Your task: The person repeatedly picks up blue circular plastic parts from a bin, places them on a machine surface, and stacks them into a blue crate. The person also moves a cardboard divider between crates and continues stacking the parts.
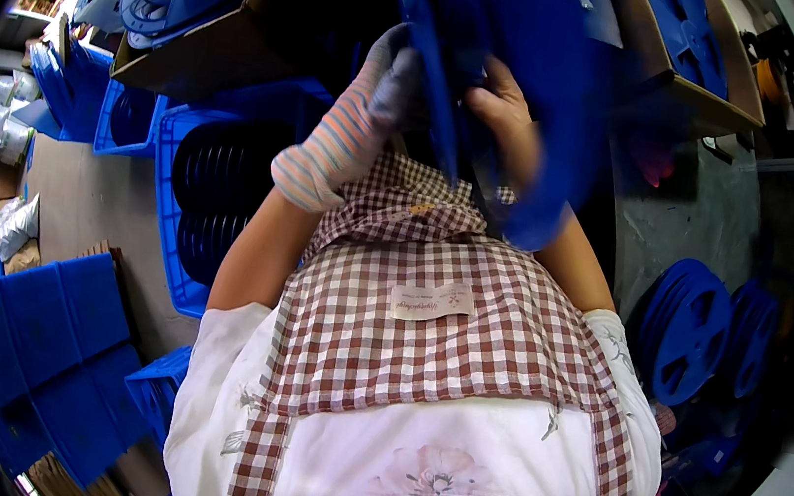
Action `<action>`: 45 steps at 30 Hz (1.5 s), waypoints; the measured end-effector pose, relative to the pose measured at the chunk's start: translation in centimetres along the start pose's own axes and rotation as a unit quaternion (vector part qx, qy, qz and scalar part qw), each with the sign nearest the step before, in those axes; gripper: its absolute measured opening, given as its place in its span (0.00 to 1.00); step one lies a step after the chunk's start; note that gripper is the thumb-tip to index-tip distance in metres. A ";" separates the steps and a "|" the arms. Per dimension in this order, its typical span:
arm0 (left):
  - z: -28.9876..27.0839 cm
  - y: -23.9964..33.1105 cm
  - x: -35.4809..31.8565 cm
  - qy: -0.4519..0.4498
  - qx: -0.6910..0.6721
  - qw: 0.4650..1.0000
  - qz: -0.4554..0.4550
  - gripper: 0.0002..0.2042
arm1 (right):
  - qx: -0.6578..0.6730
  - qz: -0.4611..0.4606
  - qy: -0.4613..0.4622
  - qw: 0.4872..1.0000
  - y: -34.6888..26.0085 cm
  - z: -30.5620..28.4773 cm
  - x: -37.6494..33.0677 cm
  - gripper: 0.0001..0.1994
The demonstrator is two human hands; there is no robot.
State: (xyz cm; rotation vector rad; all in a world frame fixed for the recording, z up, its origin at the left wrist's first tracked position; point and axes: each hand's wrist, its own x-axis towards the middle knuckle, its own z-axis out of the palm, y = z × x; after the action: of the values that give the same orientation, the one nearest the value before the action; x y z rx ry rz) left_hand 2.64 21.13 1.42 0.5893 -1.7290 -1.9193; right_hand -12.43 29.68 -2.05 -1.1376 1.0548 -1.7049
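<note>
A large blue plastic reel (561, 80) is held up in front of my apron, tilted nearly edge-on, its right flange smeared by motion. My left hand (387, 88), in a striped knit glove with grey fingers, is closed against the outer side of the left flange. My right hand (510, 118), bare, reaches in between the two flanges with its fingers bent near the hub. Some of its fingertips are hidden by the reel.
Cardboard boxes hold blue reels at the upper left (194, 45) and upper right (698, 97). A blue crate (164, 209) of black discs stands left of my arm. More blue reels (684, 328) stand at the right. A blue crate stack (47, 354) is lower left.
</note>
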 end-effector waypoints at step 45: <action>2.7 -0.8 -1.8 0.083 -0.150 0.976 0.137 0.30 | -0.136 0.010 0.060 0.989 -3.0 1.5 -0.6 0.32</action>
State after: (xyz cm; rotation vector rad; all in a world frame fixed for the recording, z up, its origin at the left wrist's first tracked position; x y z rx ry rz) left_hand 2.33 24.38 0.86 0.3655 -1.3081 -1.8293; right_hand -11.36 30.87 0.98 -1.1997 1.4027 -1.6658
